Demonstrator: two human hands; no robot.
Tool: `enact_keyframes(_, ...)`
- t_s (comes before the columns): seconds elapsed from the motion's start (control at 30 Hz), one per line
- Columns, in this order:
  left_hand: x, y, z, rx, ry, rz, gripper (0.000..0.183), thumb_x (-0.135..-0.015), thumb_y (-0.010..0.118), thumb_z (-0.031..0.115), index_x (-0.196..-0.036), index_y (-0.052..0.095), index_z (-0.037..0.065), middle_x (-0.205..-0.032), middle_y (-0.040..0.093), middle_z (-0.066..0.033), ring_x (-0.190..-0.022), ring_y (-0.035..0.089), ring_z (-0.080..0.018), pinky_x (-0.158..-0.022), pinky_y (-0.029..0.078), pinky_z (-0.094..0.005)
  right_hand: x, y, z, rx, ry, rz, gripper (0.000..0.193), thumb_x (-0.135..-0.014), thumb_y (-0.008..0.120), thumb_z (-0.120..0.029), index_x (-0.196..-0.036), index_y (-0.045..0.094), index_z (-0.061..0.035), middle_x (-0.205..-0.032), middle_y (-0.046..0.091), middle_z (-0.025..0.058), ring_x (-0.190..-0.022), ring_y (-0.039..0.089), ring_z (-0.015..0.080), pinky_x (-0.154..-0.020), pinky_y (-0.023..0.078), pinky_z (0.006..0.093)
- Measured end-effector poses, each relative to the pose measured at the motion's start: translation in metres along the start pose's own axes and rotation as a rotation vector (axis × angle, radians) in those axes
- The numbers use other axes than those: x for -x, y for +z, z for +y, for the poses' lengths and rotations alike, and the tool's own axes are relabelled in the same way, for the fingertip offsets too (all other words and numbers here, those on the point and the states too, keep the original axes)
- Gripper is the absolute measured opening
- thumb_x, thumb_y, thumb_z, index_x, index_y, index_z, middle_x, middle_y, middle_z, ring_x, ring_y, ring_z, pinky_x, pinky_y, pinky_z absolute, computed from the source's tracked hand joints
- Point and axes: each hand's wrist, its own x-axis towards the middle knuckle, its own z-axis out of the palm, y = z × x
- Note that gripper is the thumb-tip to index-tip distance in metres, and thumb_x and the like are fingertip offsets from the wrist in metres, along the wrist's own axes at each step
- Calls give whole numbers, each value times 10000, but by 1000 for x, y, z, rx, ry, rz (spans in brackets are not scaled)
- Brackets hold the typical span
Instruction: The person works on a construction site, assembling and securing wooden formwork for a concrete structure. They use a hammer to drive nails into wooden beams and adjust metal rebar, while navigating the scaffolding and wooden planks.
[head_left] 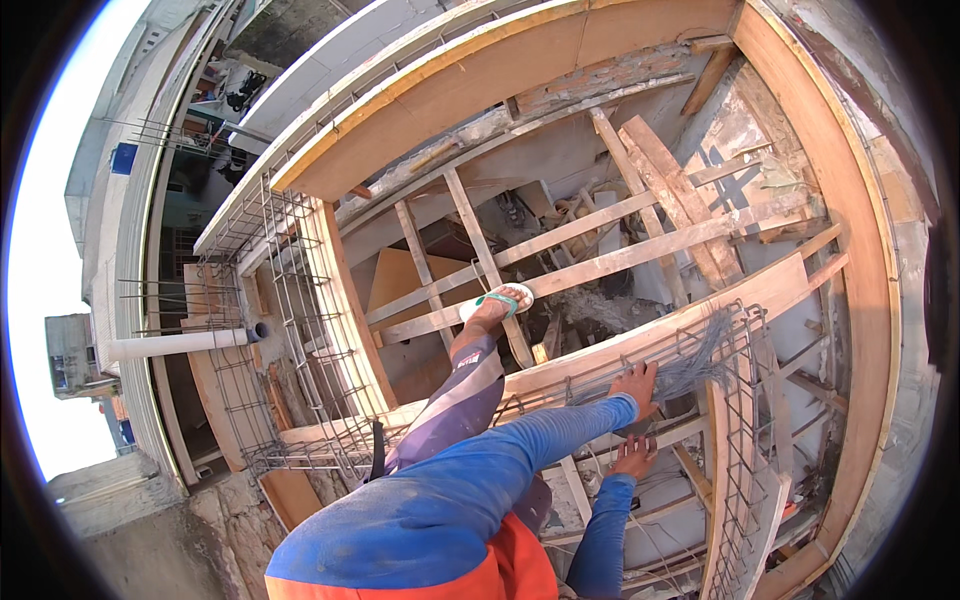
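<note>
My left hand (637, 388), its fingers spread, rests at the edge of a long wooden formwork board (560, 368) beside the steel rebar cage (600, 385). Just to its right lies a loose bundle of thin grey tie wire (695, 362) on the bars. Below it, my right hand (635, 457) is by a lower timber batten (665, 437), fingers apart; I see nothing held in it. Both arms wear blue sleeves. My foot in a white and green sandal (497, 301) stands on a narrow wooden batten (600, 268) across the opening.
Through the open timber grid, planks and rubble (590, 305) show far below. Another rebar cage (305, 310) runs along the left, with bar ends sticking out. A white pipe (185, 343) juts in there. Tall plywood formwork (865, 330) bounds the right side.
</note>
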Motion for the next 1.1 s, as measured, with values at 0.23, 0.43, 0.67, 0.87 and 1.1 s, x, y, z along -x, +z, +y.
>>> enact_keyframes(0.23, -48, -2, -41, 524, 136, -375, 706, -932, 421, 525, -1401, 385, 0, -1386, 458, -254, -1284, 439, -416, -1089, 340, -436, -18, 84, -10, 198, -82, 106, 992, -900, 572, -530, -1524, -57, -83, -1528, 293, 159, -1355, 368, 337, -1105, 308, 492)
enact_keyframes(0.43, -53, -26, -78, 442, 303, -473, 696, -955, 366, 550, -1339, 471, -21, -1432, 407, -248, -1318, 402, -390, -1113, 305, -413, -32, 133, 1, 516, -23, 337, 906, -866, 636, -476, -1485, 122, -59, -1450, 383, 185, -1272, 464, 297, -1042, 395, 490)
enact_keyframes(0.67, -75, -162, -210, 490, 76, -323, 521, -934, 498, 427, -1307, 539, 67, -1280, 585, -182, -1165, 576, -329, -1007, 440, -387, -36, 154, 7, 734, -84, 610, 800, -827, 720, -373, -1389, 294, 4, -1338, 493, 229, -1134, 571, 341, -945, 505, 448)
enact_keyframes(0.87, -209, -269, -447, 330, -357, 424, 358, -903, 525, 356, -1123, 651, 104, -1055, 682, -181, -1010, 642, -358, -916, 489, -423, -52, 120, 25, 878, -136, 685, 1086, -759, 672, -622, -1435, 243, 111, -1415, 393, 291, -1223, 490, 398, -996, 445, 461)
enact_keyframes(1.1, -399, -382, -667, -80, -405, 588, 351, -910, 489, 344, -1173, 613, 147, -1066, 666, -211, -1039, 622, -381, -929, 477, -458, -31, 114, 2, 470, -152, 396, 730, -905, 595, -389, -1455, 293, -17, -1395, 406, 175, -1228, 460, 304, -1015, 386, 428)
